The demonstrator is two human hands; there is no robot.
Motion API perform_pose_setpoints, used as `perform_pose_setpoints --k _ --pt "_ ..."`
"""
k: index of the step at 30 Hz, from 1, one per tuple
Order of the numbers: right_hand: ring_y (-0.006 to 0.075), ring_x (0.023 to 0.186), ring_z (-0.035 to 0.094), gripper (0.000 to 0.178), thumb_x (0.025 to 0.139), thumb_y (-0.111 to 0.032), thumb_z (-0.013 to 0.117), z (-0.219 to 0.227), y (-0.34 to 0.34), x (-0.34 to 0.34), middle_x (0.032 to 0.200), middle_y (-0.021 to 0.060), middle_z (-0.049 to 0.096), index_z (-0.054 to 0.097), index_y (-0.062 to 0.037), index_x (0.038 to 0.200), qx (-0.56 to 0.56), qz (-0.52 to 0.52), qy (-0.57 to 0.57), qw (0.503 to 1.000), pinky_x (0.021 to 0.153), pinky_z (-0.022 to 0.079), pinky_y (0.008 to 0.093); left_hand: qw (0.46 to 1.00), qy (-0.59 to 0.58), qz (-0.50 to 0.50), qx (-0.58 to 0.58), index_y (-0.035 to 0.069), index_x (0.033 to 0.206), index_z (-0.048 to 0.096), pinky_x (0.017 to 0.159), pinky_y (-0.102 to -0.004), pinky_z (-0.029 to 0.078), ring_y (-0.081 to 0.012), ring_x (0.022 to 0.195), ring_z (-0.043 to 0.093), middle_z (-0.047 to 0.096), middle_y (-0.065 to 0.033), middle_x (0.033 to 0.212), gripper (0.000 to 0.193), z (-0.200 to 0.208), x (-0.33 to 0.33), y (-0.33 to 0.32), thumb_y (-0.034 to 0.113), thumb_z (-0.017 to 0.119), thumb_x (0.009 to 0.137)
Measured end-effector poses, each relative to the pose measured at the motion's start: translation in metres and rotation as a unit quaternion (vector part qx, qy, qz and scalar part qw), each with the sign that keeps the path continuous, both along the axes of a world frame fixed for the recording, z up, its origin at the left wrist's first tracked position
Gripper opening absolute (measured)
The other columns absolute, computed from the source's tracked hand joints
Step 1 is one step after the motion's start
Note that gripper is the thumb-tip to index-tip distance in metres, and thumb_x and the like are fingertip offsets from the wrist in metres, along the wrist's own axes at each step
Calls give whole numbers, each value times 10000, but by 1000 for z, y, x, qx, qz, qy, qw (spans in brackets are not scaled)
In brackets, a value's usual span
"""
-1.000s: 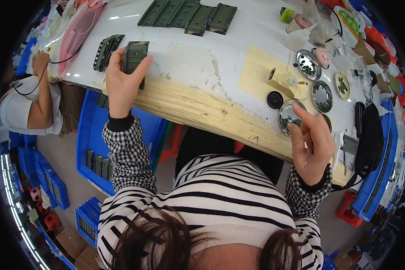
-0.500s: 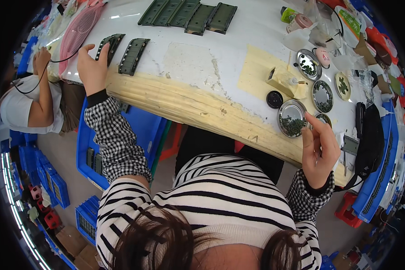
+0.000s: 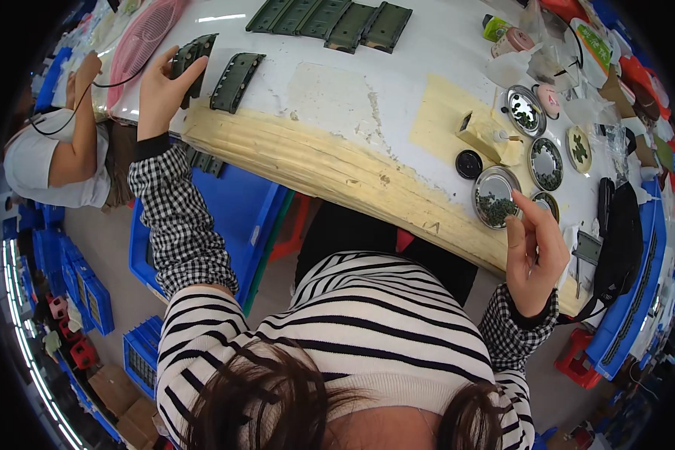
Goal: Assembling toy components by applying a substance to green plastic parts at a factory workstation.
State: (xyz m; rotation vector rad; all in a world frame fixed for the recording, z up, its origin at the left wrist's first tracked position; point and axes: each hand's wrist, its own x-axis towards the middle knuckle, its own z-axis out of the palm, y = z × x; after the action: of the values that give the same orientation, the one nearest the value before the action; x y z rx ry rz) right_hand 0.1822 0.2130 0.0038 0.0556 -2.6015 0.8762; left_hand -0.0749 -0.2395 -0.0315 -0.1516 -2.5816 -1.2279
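— Dark green part, the ribbed oblong one — where does it sit against the workbench?

— At the bench's far left end, near the worn wooden front edge. The left hand has its fingers curled around it, thumb on the side toward the person, so it is grasped there.

— And just right of it?

— A second green part of the same kind lies flat on the white top, just beside the held one, untouched. Further along the bench's back edge a row of green parts lies side by side.

— Anything off the bench on that side?

— A pink fan cover at the left corner, and below the bench's left end another person in a white top, hand raised. Blue crates stand under the front edge.

— Moving right?

— A small yellow box and a black round lid on the yellowed patch, then round tins — the nearest round tin holds small dark green pieces.

— The right hand?

— Raised at the bench's right front edge, just beside that tin. Thumb and forefinger are pinched together; whether a piece sits between them I cannot tell.
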Motion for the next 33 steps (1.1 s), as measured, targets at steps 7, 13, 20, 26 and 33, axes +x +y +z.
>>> perform_pose_setpoints --k 7,13,20,26,33 --pt "93 513 368 336 792 35 694 -4 -2 -1 635 22 458 675 -53 1116 7 13 6 1000 461 276 247 978 105 -47 -176 -46 1124 605 781 -395 510 -339 876 630 622 -202 933 526 4 84 111 268 748 727" --pt "90 511 364 339 789 35 700 -3 -1 3 635 24 459 676 -56 1115 7 1 -6 1000 460 274 247 939 101 -7 -328 -29 1157 597 952 -432 445 -392 1164 511 563 -247 1162 612 -3 90 116 368 794 735" --pt "82 509 360 334 796 37 697 -4 -3 6 644 23 465 676 -52 1117 1 8 -4 1000 457 266 241 957 -52 -88 -273 -88 1204 564 968 -402 455 -370 1142 529 489 -303 1229 766 8 74 93 463 798 726" --pt "62 522 348 315 800 41 693 -9 -10 3 657 3 448 681 -37 1105 -24 30 0 999 464 243 228 942 74 -108 -308 -89 1128 624 798 -371 524 -310 964 611 616 -243 1035 751 -3 58 70 478 801 668" --pt "74 623 457 281 841 54 642 -3 -27 4 765 32 567 667 10 1117 -17 44 -20 999 544 340 193 993 27 -76 -87 -60 969 654 753 -387 517 -302 793 625 635 -178 864 506 33 108 36 377 773 746"
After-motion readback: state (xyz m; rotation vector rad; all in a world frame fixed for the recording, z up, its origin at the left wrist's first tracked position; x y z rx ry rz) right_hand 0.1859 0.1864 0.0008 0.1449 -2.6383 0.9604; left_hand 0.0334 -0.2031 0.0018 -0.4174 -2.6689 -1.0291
